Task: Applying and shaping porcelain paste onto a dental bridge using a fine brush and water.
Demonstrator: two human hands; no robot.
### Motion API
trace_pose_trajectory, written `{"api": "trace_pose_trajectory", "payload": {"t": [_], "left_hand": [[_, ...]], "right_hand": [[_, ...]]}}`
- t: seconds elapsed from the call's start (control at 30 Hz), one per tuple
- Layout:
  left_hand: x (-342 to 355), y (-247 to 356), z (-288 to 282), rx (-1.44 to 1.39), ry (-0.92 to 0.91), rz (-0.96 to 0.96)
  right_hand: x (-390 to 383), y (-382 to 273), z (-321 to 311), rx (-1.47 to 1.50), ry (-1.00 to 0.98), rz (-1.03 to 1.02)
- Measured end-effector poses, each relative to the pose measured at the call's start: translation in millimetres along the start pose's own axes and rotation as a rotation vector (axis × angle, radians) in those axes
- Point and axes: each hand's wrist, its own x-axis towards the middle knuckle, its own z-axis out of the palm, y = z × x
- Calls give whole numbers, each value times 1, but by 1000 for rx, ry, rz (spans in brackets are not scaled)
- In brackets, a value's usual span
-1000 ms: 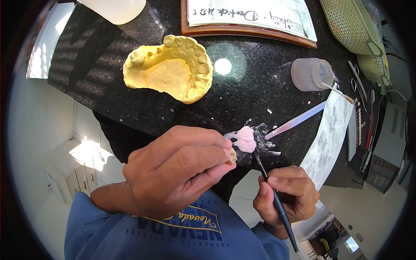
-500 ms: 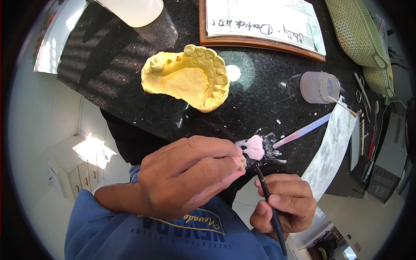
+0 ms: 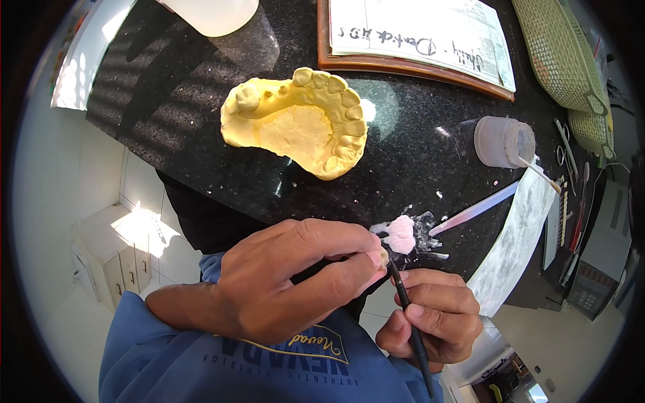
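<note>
At the lower centre of the frame, the person's left hand pinches a small pale piece between its fingertips. The right hand grips a slim black tool, its tip right by the piece; contact is unclear. Just above, pink paste sits on the dark worktop. A yellow teeth model lies at upper centre.

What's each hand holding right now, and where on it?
Left hand: a small tooth-coloured piece, pinched at its left side. Right hand: a slim black brush, gripped partway along its shaft.
</note>
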Motion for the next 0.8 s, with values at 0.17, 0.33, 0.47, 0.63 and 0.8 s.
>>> {"api": "trace_pose_trajectory", "payload": {"t": [0.17,0.33,0.47,0.63,0.8], "left_hand": [[-1,-1,2,2,10,5],[0,-1,1,14,8,4],[1,0,2,11,17,8],[-1,-1,3,8,33,9],[1,-1,3,-6,33,18]], "right_hand": [[1,-1,-1,-4,-11,2],[0,1,2,12,12,-6],[1,0,1,6,18,-9],[0,0,1,-6,-7,-7],[1,0,-3,3,-13,-5]]}}
